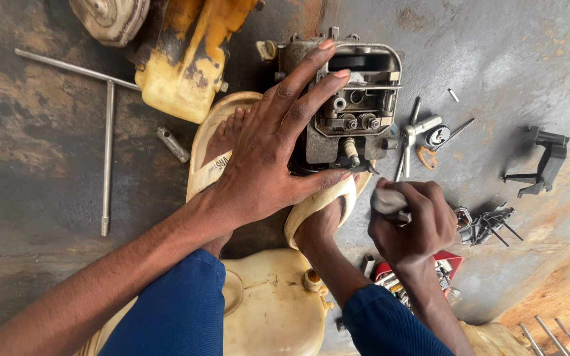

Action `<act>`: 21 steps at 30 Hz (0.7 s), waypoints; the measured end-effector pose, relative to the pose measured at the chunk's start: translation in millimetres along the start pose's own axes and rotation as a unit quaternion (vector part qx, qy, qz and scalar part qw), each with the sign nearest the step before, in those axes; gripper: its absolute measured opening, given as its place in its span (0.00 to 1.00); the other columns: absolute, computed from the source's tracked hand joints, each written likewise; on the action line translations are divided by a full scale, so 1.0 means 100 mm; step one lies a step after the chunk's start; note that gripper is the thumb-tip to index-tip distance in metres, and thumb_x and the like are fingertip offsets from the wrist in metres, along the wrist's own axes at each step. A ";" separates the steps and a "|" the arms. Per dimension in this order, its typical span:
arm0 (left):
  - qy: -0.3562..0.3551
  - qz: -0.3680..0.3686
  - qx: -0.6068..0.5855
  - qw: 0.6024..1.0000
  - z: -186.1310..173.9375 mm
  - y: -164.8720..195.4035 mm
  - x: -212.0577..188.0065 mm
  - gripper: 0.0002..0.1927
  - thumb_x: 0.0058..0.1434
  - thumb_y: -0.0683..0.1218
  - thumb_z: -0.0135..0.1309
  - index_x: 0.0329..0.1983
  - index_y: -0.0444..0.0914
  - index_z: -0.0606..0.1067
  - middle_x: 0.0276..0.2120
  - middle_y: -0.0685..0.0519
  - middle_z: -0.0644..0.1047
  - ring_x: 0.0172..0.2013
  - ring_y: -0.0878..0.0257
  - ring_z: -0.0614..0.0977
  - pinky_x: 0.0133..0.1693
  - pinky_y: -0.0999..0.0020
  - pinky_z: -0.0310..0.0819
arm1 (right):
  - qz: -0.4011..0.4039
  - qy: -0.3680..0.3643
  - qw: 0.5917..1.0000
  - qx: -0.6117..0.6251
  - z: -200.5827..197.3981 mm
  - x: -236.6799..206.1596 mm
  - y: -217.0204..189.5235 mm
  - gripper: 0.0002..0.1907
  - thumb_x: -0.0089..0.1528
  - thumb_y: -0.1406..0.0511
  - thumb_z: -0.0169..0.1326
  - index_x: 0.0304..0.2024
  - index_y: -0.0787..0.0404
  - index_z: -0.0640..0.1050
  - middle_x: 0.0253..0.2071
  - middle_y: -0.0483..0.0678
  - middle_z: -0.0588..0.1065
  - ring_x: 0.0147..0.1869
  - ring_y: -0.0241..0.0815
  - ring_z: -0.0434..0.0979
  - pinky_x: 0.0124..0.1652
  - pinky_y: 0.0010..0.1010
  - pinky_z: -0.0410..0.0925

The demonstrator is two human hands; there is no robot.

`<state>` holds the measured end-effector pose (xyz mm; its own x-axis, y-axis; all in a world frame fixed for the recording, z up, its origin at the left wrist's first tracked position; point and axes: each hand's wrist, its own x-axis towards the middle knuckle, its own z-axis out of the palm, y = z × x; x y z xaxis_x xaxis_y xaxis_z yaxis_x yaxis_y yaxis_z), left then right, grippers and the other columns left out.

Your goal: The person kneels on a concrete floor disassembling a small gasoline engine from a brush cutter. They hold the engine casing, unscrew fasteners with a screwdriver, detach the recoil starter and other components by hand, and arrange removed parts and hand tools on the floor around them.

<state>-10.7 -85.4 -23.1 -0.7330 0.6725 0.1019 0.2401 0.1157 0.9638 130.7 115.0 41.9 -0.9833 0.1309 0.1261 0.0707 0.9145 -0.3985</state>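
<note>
The engine block (354,112), a grimy metal housing with bolts and small round fittings on its face, sits on the stained floor (47,151) between the person's feet, which rest in cream sandals (209,142). The left hand (268,155) lies spread over the block's left side, fingers flat across its top edge and thumb hooked under its lower corner, pressing it down rather than closing round it. The right hand (407,221) is clenched on a small grey tool handle (388,200), held just below and to the right of the block; the working end of the tool is hidden by the fingers.

A yellow fuel tank casing (183,72) lies just above the left sandal, with a long T-shaped wrench (107,142) further left and a short socket (173,145) near it. To the right of the block lie loose small parts and a gear (437,136), a black bracket (545,161), and a cluster of dark metal pieces (489,224). A cream plastic tank (268,306) sits near the knees in blue trousers (173,310).
</note>
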 end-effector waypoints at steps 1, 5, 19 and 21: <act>0.000 0.001 0.001 1.000 -0.01 0.00 0.00 0.58 0.58 0.57 0.76 0.79 0.52 0.46 0.78 0.56 0.46 0.78 0.55 0.53 0.80 0.51 0.53 | 0.009 -0.008 1.000 -0.002 -0.02 0.01 -0.02 0.15 0.58 0.75 0.66 0.45 0.67 0.76 0.38 0.53 0.75 0.35 0.45 0.77 0.33 0.34 0.68; 0.007 0.014 -0.004 1.000 -0.02 0.01 0.02 0.59 0.57 0.56 0.76 0.81 0.53 0.46 0.77 0.56 0.46 0.77 0.53 0.53 0.81 0.46 0.52 | 0.060 -0.101 0.993 0.005 -0.08 0.10 -0.05 0.21 0.48 0.77 0.61 0.46 0.70 0.79 0.30 0.53 0.71 0.30 0.46 0.73 0.32 0.37 0.67; -0.005 -0.008 0.007 1.000 -0.03 0.01 0.00 0.59 0.57 0.59 0.75 0.78 0.52 0.46 0.78 0.56 0.46 0.78 0.53 0.54 0.79 0.48 0.52 | 0.260 -0.075 0.962 0.037 0.06 0.17 0.45 0.12 0.63 0.68 0.62 0.42 0.67 0.72 0.34 0.50 0.74 0.34 0.37 0.72 0.36 0.32 0.67; -0.005 -0.009 0.009 1.000 -0.03 0.02 0.01 0.59 0.56 0.59 0.75 0.79 0.53 0.46 0.78 0.55 0.47 0.79 0.52 0.54 0.79 0.46 0.52 | 0.252 -0.091 0.962 0.048 0.14 0.27 0.66 0.15 0.60 0.69 0.60 0.48 0.68 0.74 0.40 0.52 0.76 0.41 0.38 0.76 0.41 0.32 0.71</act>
<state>-12.6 -86.2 -20.3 -0.7309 0.6776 0.0817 0.2384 0.1414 0.9608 106.4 173.3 6.5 -0.8418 0.4719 -0.2620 0.5392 0.7119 -0.4500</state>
